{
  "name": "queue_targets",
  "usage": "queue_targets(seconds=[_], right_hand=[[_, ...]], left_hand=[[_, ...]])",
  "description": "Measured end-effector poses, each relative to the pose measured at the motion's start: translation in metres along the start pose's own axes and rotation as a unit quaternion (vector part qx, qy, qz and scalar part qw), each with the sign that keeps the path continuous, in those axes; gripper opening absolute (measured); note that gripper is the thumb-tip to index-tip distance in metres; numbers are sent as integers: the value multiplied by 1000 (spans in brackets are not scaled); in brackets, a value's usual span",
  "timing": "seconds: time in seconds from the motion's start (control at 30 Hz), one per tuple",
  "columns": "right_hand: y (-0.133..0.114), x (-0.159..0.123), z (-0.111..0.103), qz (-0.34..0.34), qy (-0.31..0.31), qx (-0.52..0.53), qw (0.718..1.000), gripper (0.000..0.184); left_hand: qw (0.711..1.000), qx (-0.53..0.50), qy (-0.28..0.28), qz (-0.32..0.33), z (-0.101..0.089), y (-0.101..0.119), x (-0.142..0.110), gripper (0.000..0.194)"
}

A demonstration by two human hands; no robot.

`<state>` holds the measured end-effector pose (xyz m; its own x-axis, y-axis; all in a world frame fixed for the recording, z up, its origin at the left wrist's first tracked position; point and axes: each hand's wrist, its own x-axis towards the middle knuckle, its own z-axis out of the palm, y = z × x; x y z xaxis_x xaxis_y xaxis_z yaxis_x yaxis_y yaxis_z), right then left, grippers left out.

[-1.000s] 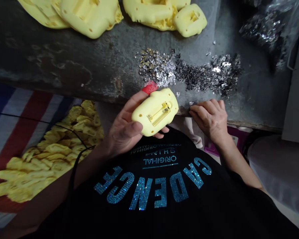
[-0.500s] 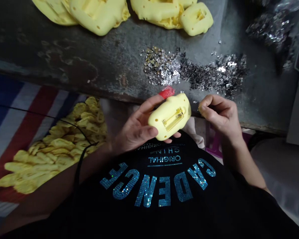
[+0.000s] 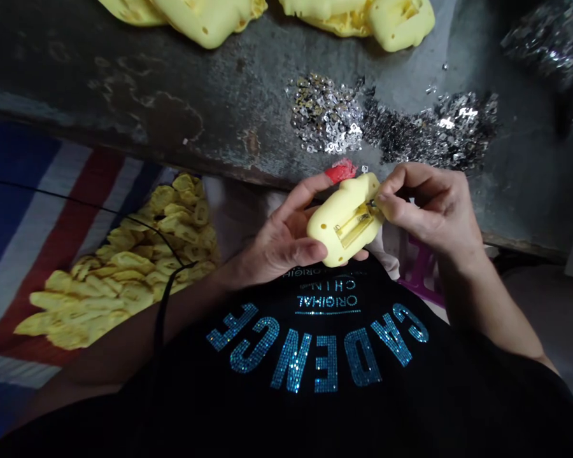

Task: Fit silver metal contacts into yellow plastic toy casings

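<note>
My left hand (image 3: pixel 293 235) grips a yellow plastic shell (image 3: pixel 332 219) by its left end, thumb on the near side and a red-wrapped fingertip at the far edge. The shell's long battery slot faces up, with a metal contact visible inside it. At the shell's right end, my right hand (image 3: pixel 430 207) pinches a small metal piece (image 3: pixel 373 202), mostly covered by the fingers, against the end of the slot. One loose metal contact (image 3: pixel 365 169) lies on the table edge just beyond the shell.
On the dark table (image 3: pixel 138 95) are a pile of flat metal contacts (image 3: pixel 327 117) and a darker pile of metal pieces (image 3: pixel 434 130). More yellow shells (image 3: pixel 210 19) lie at the back. Left below, yellow parts (image 3: pixel 138 261) heap on a striped sheet (image 3: pixel 76 210). A clear bag (image 3: pixel 549 44) sits far right.
My right hand has moved left from beside the shell and its fingertips now meet the shell's right end at the slot. The whole view has shifted slightly.
</note>
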<state>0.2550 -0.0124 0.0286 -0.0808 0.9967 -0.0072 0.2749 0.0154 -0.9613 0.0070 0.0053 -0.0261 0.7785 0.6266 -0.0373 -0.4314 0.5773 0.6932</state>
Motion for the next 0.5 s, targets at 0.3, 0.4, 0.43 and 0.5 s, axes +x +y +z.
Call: queue_targets(seconds=[0.3, 0.4, 0.43, 0.5], right_hand=[[-6, -1, -1, -30, 9, -98, 995, 20], [-8, -3, 0, -35, 16, -114, 993, 21], [-9, -3, 0, -35, 20, -115, 993, 22], [-9, -4, 0, -37, 21, -118, 992, 21]], left_hand=[[999, 35, 15, -12, -1, -3, -1, 92], [999, 39, 20, 4, 3, -2, 1, 90], [999, 35, 19, 7, 4, -1, 2, 88], [1000, 24, 12, 17, 5, -1, 3, 84]])
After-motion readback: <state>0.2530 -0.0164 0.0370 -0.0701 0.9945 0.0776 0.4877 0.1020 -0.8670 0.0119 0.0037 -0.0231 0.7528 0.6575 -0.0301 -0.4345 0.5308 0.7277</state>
